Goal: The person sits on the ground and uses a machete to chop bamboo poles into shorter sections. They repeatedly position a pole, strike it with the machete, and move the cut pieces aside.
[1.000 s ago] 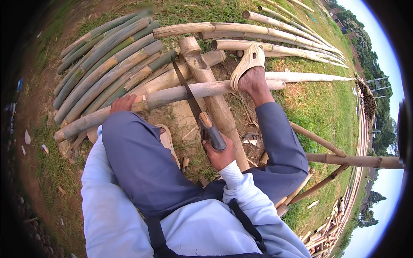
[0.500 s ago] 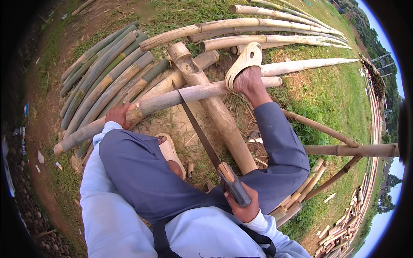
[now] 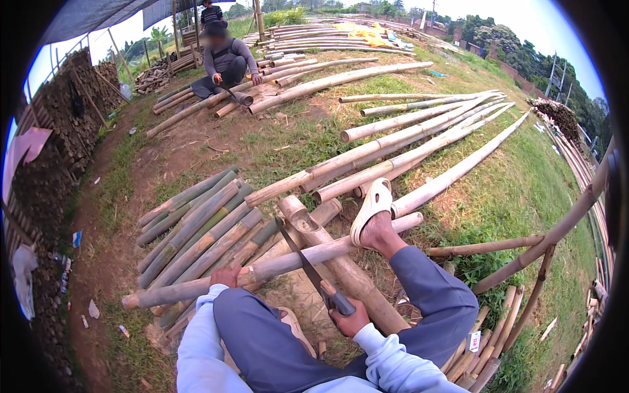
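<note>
A long bamboo pole (image 3: 275, 265) lies across the person's lap line, resting crosswise on a thick bamboo log (image 3: 341, 265) that runs away from the body toward an open cut end. The left hand (image 3: 226, 276) is closed over the near part of the pole, pressing it down beside the left knee. The right hand (image 3: 350, 318) is wrapped tight around the handle of a machete (image 3: 308, 265), whose dark blade slants up and to the left with its tip near the log's cut end, lying over the pole. The right foot in a pale sandal (image 3: 371, 208) is planted on the far end of the pole, holding it against the log.

To the left, a stack of greenish bamboo poles (image 3: 196, 226) lies side by side on bare brown earth. Beyond the foot, long pale poles (image 3: 419, 147) fan out over patchy grass. Thin bamboo stakes (image 3: 524, 262) lean at the right, above a bundle of short cut pieces (image 3: 488, 347). Farther off, another person (image 3: 226, 62) sits on the ground among more poles. A tall wall of stacked wood (image 3: 62, 124) lines the left side under a dark tarp, and trees stand beyond the field under bright sky.
</note>
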Available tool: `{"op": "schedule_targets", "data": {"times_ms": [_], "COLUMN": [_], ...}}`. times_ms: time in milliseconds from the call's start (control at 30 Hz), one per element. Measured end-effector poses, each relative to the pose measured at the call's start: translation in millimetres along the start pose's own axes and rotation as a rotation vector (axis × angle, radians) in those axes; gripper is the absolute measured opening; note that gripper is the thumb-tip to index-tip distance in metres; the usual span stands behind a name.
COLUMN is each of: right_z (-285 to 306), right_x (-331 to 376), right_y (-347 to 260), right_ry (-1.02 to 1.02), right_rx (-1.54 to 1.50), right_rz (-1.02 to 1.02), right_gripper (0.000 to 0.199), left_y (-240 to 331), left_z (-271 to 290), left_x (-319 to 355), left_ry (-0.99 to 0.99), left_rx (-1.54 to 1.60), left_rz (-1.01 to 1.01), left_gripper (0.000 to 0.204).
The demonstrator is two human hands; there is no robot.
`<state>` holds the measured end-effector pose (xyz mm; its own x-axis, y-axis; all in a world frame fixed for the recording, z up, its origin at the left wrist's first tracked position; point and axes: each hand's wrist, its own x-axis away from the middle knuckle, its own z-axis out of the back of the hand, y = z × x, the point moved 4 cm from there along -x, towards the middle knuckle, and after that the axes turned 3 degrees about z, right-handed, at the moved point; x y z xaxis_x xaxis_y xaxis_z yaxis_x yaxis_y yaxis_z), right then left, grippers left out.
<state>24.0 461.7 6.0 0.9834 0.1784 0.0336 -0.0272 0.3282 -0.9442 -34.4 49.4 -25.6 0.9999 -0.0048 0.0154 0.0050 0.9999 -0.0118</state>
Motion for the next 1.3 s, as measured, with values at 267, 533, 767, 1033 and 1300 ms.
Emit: {"op": "schedule_targets", "data": {"times_ms": [267, 533, 767, 1033, 1300], "right_z": [11.3, 20.6, 81.7, 12.5, 89.4], "right_x": [-8.5, 26.5, 128.4, -23.9, 128.8], "right_y": [-34.2, -37.1, -81.2, -34.1, -73.0], "right_ry": [-0.043, -0.152, -0.096, -0.021, -0.117], "right_rx": [0.117, -0.173, -0.21, -0.09, -0.214], "right_rz": [0.02, -0.191, -0.36, -0.091, -0.367], "right_gripper": [0.035, 0.026, 0.036, 0.021, 0.038], "left_y": [2.1, 12.1, 13.9, 25.2, 21.5], "left_z": [-23.7, 30.9, 59.2, 55.8, 68.8], "left_x": [15.7, -6.6, -14.5, -20.5, -13.0], "left_ry": [-0.061, -0.291, -0.267, -0.114, -0.252], "left_rx": [0.069, -0.004, -0.06, -0.065, -0.108], "left_rz": [0.176, 0.174, 0.106, 0.064, 0.107], "left_gripper": [0.064, 0.072, 0.062, 0.063, 0.063]}}
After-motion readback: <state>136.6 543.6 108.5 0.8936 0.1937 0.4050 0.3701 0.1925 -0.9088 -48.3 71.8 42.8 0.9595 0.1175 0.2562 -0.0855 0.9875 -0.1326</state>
